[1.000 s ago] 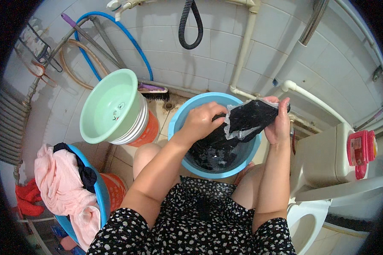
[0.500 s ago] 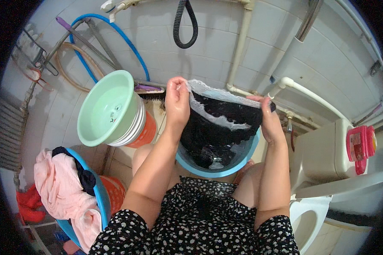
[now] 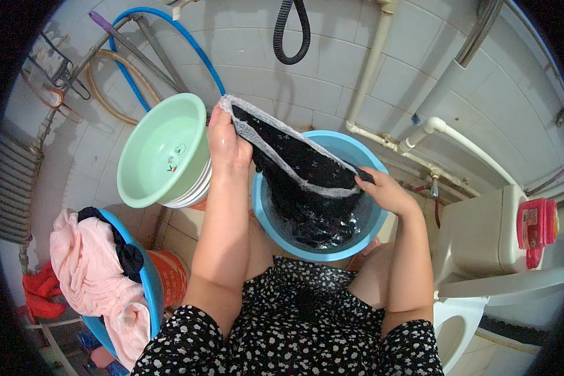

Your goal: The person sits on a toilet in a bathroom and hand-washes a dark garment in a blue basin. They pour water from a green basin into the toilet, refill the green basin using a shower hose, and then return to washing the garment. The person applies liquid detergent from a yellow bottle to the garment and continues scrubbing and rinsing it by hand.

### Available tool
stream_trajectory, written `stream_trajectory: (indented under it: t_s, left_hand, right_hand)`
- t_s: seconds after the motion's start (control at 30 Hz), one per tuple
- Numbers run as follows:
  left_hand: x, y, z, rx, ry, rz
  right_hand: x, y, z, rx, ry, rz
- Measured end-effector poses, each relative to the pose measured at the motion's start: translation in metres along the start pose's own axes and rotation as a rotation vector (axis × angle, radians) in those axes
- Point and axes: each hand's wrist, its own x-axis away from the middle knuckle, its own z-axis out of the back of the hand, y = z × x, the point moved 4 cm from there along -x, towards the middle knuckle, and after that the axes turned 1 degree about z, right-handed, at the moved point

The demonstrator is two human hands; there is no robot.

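Note:
A wet black garment (image 3: 294, 150) with a whitish edge is stretched between my two hands. My left hand (image 3: 229, 139) grips its upper left corner, raised higher than the other end. At the lower right end, my right hand (image 3: 385, 190) pinches the edge between thumb and fingers. The bottom of the cloth hangs down into a blue basin (image 3: 272, 235) on the floor between my legs, where its wet folds shine. I cannot tell what kind of garment it is.
A pale green basin (image 3: 131, 182) sits on a white and orange bucket at left. Nearer, a blue tub (image 3: 149, 282) on an orange bucket holds pink cloth (image 3: 84, 257). At right stands a toilet (image 3: 476, 238) with a pink container (image 3: 536, 225) on top. Pipes line the wall.
My left hand has moved left and up with its corner, while my right hand has gone lower. The garment now slants down to the right, showing more of the basin behind.

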Motion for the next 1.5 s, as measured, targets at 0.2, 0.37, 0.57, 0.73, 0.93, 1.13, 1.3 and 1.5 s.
stream_trajectory:
  t_s: [0.2, 0.37, 0.57, 0.73, 0.93, 1.13, 1.3, 1.5]
  left_hand:
    - [0.004, 0.002, -0.001, -0.066, -0.029, 0.006]
    - [0.034, -0.025, -0.036, -0.418, -0.272, 0.187]
    - [0.073, -0.06, -0.06, -0.85, -0.736, 0.407]
    - [0.091, -0.085, -0.06, -1.109, -0.914, 0.035]
    - [0.098, -0.092, -0.059, -1.223, -0.708, -0.148]
    - [0.089, -0.108, -0.046, -1.098, -0.695, 0.204]
    - [0.08, -0.104, -0.039, -0.775, -0.601, 0.365]
    - [0.074, -0.094, -0.034, -0.63, -0.466, 0.387]
  right_hand:
    - [-0.001, 0.014, 0.001, -0.299, 0.209, -0.077]
    - [-0.006, 0.01, -0.004, -1.119, 0.172, -0.052]
    - [-0.005, -0.011, -0.008, -1.033, 0.172, 0.012]
    - [-0.002, -0.019, -0.009, -0.781, 0.138, 0.113]
    - [-0.002, -0.015, -0.008, -0.616, 0.095, 0.094]
    - [-0.001, -0.016, -0.007, -0.392, 0.13, 0.163]
    - [-0.006, -0.004, 0.0, -0.523, 0.267, 0.022]
    - [-0.002, -0.016, -0.002, -0.74, 0.331, 0.066]
